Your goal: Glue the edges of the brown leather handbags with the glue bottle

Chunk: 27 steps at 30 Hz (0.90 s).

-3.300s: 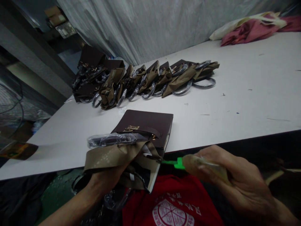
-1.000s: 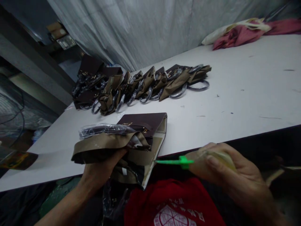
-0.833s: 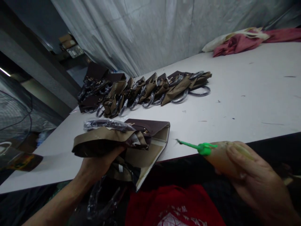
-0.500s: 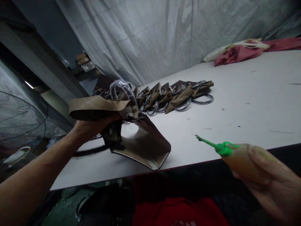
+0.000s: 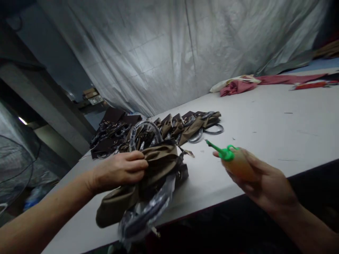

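My left hand (image 5: 124, 168) grips the olive-brown cloth of a handbag (image 5: 159, 158) near the table's front edge. The bag's body is dark, and its handles are wrapped in clear plastic; one handle (image 5: 145, 128) arches up behind, while another (image 5: 150, 211) hangs toward me, blurred. To the right, my right hand (image 5: 254, 176) is closed around a squeeze bottle (image 5: 239, 165) of amber liquid. Its green nozzle (image 5: 215, 148) points up and left, apart from the bag.
Behind the held bag, a row of similar bags (image 5: 190, 128) lies on the white table (image 5: 265, 127). More dark bags (image 5: 111, 130) are heaped at the left. Pink cloth (image 5: 237, 87) rests at the back, before a grey sheet curtain (image 5: 164, 53).
The bag has been turned over, so its open dark panel no longer faces me and the cloth is bunched under my left hand. My right hand with the bottle has moved left and up.
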Tool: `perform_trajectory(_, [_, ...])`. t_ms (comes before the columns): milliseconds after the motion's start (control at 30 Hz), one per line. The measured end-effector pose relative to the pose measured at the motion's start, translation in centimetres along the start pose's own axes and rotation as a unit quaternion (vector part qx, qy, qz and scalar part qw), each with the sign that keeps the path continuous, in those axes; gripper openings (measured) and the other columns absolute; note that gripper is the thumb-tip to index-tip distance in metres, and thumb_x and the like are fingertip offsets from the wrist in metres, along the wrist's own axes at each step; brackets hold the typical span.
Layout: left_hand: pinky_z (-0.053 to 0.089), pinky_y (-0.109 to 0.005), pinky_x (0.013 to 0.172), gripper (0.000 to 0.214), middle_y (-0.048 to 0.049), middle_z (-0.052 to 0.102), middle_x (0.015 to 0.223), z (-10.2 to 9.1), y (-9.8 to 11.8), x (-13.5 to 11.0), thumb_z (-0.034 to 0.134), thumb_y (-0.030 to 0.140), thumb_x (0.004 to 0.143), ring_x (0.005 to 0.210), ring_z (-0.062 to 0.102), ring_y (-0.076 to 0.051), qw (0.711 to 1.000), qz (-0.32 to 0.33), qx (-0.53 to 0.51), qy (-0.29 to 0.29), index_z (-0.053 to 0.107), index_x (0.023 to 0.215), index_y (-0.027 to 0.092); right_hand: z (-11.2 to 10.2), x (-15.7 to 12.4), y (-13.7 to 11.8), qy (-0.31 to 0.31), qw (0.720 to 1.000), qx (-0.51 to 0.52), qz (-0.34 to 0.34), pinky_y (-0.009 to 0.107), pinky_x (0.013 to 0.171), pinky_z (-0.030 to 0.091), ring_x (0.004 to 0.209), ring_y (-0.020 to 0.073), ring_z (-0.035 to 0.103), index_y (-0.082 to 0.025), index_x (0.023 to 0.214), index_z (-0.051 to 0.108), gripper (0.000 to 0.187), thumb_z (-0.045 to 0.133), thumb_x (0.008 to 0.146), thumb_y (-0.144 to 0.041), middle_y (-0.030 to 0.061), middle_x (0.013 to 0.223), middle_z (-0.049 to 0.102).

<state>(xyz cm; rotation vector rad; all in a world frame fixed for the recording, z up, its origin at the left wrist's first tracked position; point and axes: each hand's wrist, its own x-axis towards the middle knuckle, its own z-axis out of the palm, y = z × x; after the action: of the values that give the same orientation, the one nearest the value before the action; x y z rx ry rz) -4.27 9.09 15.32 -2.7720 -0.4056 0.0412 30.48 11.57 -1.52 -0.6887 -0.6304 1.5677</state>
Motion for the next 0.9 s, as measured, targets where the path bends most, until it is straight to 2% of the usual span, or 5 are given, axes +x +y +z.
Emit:
perform_trajectory(200, [0.056,-0.025,0.067,0.015,-0.0087,0.068,0.083,1.7,2.1,-0.1,0.049,0.009,0.092,0.075,0.063,-0.016,0.996,0.011,0.052,0.076,0.06,0.086,0.017,3.2,2.9,0.0,-0.131,0.984,-0.011,0.117,0.011,0.026,0.032,0.04,0.0093,0.053,-0.017,0.105,0.063,0.027,0.064,0.087,-0.036,0.0074,0.074,0.07])
perform_trajectory(333, [0.056,-0.025,0.062,0.014,-0.0087,0.067,0.076,1.7,2.7,0.5,0.045,0.009,0.092,0.07,0.063,-0.017,0.995,0.002,0.024,0.094,0.057,0.096,0.015,3.9,4.0,1.5,-0.291,0.941,0.001,0.175,0.009,0.025,0.031,0.035,0.0085,0.054,-0.017,0.096,0.061,0.029,0.069,0.082,-0.041,0.0051,0.069,0.07])
perform_trajectory(500, [0.055,-0.027,0.061,0.019,-0.0083,0.066,0.08,3.3,2.7,0.1,0.05,0.01,0.089,0.071,0.062,-0.018,0.995,-0.004,-0.009,0.102,0.055,0.106,0.014,5.8,3.7,3.4,-0.376,0.906,-0.017,0.196,0.015,0.023,0.035,0.029,0.0096,0.049,-0.01,0.1,0.067,0.041,0.072,0.076,-0.043,0.0052,0.06,0.067])
perform_trajectory(733, [0.043,-0.043,0.106,0.011,-0.0062,0.053,0.13,5.4,2.4,-1.1,0.056,0.021,0.09,0.125,0.045,-0.027,0.966,-0.246,-0.068,0.05,0.067,0.088,0.024,7.9,3.0,5.5,-0.353,0.918,0.113,0.14,0.014,0.03,0.041,0.047,0.0111,0.062,-0.008,0.106,0.071,0.035,0.067,0.079,-0.029,0.0165,0.104,0.074])
perform_trajectory(900, [0.053,-0.034,0.087,0.029,-0.0057,0.054,0.124,4.7,2.7,-0.2,0.068,0.031,0.073,0.097,0.058,-0.022,0.901,-0.376,-0.213,-0.046,0.065,0.101,0.023,8.0,3.9,6.2,-0.283,0.928,0.179,0.162,0.014,0.029,0.039,0.044,0.0115,0.061,-0.008,0.106,0.068,0.027,0.062,0.083,-0.021,0.0158,0.094,0.076])
